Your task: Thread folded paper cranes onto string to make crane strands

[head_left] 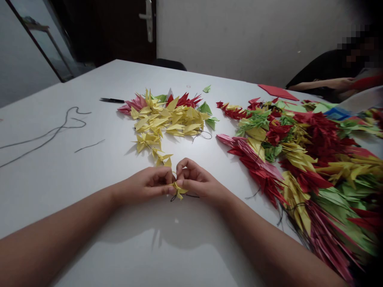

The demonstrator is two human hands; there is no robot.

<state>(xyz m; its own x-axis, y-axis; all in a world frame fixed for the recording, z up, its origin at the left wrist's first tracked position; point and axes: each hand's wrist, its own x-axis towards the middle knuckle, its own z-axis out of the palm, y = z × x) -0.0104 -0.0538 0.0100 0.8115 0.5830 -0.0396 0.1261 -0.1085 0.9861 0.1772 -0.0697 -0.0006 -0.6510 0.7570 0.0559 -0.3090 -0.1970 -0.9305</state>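
Both hands meet at the near middle of the table point(54, 179), forearms coming in from left and right. Left hand point(154, 184): thumb and bent fingers pinched on a yellow paper piece point(180, 192). Right hand point(196, 180): thumb and fingertips closed on the same piece from the right. Opposed pinch presumably keeps the small folded paper steady; which fingertips also grip the dark thread point(193, 195) cannot be told.

A yellow paper chain point(145, 141) lies just beyond the fingers, running to a far cluster; any join to the held piece is hidden. Laid straight ahead, it probably stays within reach and untangled.

Loose dark cord point(64, 126) lies left; a dark pointed tool point(111, 100) far left, apart from the hands. Right: heaped coloured paper bundles point(317, 135), likely kept aside for working room. Far right: another person point(323, 69).
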